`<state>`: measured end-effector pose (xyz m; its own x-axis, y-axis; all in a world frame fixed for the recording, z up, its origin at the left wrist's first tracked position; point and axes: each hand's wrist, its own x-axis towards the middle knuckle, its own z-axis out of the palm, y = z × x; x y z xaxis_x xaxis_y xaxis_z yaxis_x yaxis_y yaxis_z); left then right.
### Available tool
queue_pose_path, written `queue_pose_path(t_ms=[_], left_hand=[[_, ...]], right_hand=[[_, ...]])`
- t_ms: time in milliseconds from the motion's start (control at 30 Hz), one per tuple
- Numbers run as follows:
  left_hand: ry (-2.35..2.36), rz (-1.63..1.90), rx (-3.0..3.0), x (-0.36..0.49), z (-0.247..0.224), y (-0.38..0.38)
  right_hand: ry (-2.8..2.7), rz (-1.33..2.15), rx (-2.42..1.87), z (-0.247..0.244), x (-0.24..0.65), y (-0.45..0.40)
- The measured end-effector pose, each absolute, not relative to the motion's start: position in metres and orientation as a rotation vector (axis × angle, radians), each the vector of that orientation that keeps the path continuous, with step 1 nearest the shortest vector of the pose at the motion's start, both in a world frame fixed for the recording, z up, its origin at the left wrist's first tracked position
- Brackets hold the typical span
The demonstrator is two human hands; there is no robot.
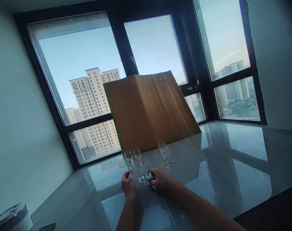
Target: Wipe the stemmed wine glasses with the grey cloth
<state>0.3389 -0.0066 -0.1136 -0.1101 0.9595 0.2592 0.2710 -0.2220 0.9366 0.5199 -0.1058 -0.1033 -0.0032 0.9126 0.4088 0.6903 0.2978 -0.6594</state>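
Observation:
My right hand (160, 178) is closed around a crumpled pale cloth or tissue (150, 176), low over the glossy grey surface. Whether a glass is also inside that grip, I cannot make out. Just left of it stands a stemmed glass (137, 165), upright, between my two hands. My left hand (128, 184) has its fingers curled in, thumb and forefinger close together; what they hold, if anything, is hidden. Behind are two more stemmed glasses, one on the left (128, 156) and one beside it (137, 154). Farther right, another pair of glasses (164, 150) overlaps in view.
A large brown board or mat (150, 112) with green edging leans against the dark window frame (117, 41) behind the glasses. At the lower left are a lidded cup (13, 218) and a dark flat object (47, 227). The glossy surface (227, 173) reflects the windows.

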Motion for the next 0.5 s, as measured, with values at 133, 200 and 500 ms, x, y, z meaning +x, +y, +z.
queue_pose_path(t_ms=[133,200,500], left_hand=[[1.524,1.329,1.836,0.333,-0.114,-0.011],[1.533,1.196,2.057,0.336,-0.115,-0.012],[1.065,0.991,2.309,0.35,-0.115,-0.021]], right_hand=[[-1.813,0.348,-1.416,-0.103,0.513,-0.11],[-1.837,0.323,-1.39,-0.103,0.51,-0.111],[-1.883,0.277,-1.348,-0.098,0.511,-0.116]])
